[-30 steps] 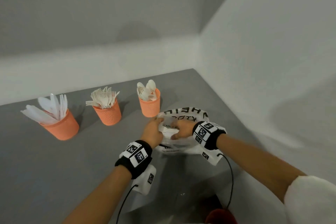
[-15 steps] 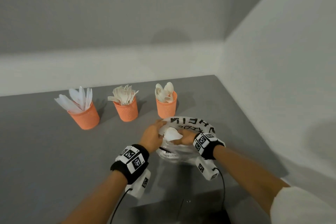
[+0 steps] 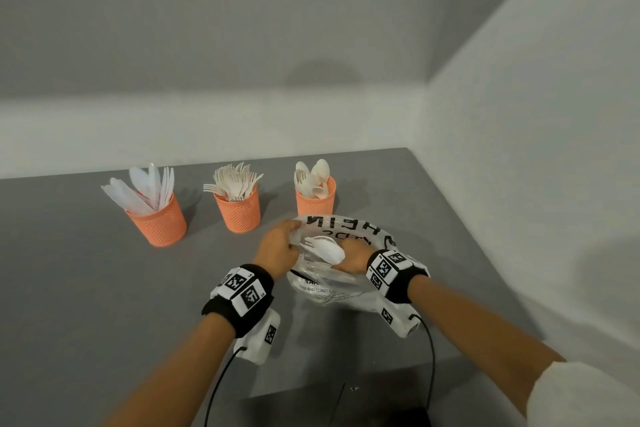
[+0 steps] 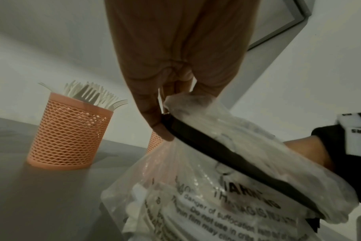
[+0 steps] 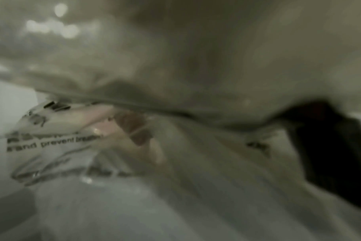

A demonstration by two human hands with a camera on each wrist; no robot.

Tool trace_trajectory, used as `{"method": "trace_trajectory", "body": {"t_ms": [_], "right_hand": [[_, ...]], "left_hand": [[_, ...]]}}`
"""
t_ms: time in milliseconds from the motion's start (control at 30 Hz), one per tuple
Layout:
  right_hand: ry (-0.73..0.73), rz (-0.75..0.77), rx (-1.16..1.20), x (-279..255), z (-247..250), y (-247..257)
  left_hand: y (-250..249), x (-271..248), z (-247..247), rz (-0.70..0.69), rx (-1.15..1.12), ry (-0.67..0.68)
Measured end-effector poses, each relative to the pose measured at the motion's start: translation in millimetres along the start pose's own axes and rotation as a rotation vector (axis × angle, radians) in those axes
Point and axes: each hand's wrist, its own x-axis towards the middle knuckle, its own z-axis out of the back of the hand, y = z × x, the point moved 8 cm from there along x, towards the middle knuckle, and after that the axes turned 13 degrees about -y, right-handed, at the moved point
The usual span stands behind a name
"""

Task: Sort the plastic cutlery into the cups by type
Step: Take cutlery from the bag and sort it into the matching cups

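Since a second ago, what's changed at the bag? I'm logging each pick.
The right hand has drawn a bunch of white cutlery up out of the plastic bag's mouth; a second ago only the hand showed there. The left hand still pinches the bag's rim. The three orange cups stand unchanged on the table.

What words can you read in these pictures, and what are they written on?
"THIS BAG IS NOT A T..." on the near side of the bag.
"Do not use in cribs" in the small print on the bag, left wrist view.
"and prevent brea..." on the bag, right wrist view; it is cut off there.
Big black letters "HEIN" on the bag's far rim, upside down and partly hidden.
Wristband tags: patterns only, letters too small.
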Motion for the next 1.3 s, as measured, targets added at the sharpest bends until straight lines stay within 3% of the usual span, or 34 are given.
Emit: {"method": "trace_trajectory", "body": {"t_ms": [200,367,800,1067,1300], "right_hand": [[-0.006,-0.005,-0.002,-5.6,1.3,-12.0],[0.153,-0.074,-0.023,-13.0,-9.4,-20.2],[0.260,-0.044,0.108,-28.7,-34.4,-7.2],[0.245,-0.098,0.090,-30.5,-25.2,-15.3],[0.203,-0.045,0.091,-29.3,-14.3,-16.3]], "left_hand": [[-7.2,1.6,-7.8,0.001,-0.003,0.022],[-6.8,-1.7,-13.7,0.006,0.003,0.052],[2.6,-19.9,-23.1,0.073,-0.046,0.050],[-1.9,-15.5,-19.0,0.059,-0.063,0.021],[-6.3,-11.3,-19.0,0.052,-0.074,0.024]]}}
